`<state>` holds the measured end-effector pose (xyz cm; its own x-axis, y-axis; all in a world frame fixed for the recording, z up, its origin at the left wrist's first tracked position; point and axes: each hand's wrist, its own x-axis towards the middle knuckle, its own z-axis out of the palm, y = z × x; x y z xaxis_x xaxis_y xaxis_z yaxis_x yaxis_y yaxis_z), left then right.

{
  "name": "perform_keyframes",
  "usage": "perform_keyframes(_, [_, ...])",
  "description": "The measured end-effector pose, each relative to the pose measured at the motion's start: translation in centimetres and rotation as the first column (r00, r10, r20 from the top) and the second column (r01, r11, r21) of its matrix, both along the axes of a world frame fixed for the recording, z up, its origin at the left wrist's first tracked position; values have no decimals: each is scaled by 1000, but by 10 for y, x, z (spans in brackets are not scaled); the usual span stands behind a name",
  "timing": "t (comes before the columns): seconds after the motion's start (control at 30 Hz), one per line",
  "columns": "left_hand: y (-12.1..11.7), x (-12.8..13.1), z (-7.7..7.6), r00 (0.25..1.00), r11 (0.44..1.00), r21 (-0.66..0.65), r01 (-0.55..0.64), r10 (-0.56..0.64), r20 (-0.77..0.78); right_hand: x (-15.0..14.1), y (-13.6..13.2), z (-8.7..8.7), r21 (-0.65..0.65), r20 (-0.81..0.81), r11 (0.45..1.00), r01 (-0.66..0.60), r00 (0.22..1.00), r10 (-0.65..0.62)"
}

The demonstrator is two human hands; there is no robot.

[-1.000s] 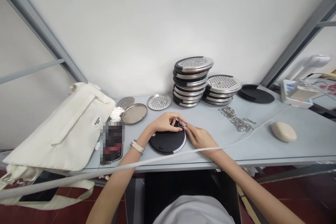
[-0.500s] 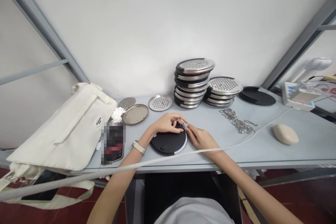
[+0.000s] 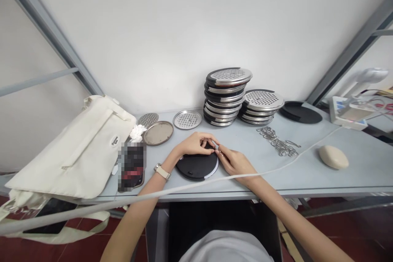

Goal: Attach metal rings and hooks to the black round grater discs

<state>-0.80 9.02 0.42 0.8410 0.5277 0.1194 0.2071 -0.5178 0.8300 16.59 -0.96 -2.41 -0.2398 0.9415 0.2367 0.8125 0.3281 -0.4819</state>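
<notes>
A round black plastic base (image 3: pixel 196 168) with a pale strip along its right rim lies near the table's front edge. My left hand (image 3: pixel 196 143) arches over its back part, thumb and fingers curled together at the back right rim. From the right, my right hand (image 3: pixel 235 160) pinches at the same spot, its fingertips meeting those of the left. A small shiny metal piece (image 3: pixel 217 147) shows between the fingertips, mostly hidden by them. Right of my hands lies a pile of bent metal wire clips (image 3: pixel 278 141).
Behind stand a tall stack (image 3: pixel 224 102) and a lower stack (image 3: pixel 262 108) of perforated metal discs in black holders. Loose metal discs (image 3: pixel 187 120) lie left of them. A white cable (image 3: pixel 184 188) crosses in front. A cream bag (image 3: pixel 76 151) and a beige oval object (image 3: pixel 333 157) flank the workspace.
My right fingertips have shifted slightly up and left, closer to my left fingertips, covering more of the metal piece. The base stays in almost the same place.
</notes>
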Motion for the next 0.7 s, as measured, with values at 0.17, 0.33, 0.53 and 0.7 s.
perform_keyframes(0.17, [-2,0,4,999,995,96,-33,34,-8,1,0,1,-18,-1,1000,16,1000,-16])
perform_keyframes(0.33, [0,-1,1,999,994,108,-33,32,12,0,-1,2,-13,34,999,36,999,-36])
perform_keyframes(0.53, [0,-1,2,1000,1000,-7,-26,26,4,-2,-3,7,-32,-23,999,36,999,-36])
perform_keyframes(0.7, [0,-1,3,999,999,21,-43,43,25,-2,-3,7,-23,-49,999,49,998,-50])
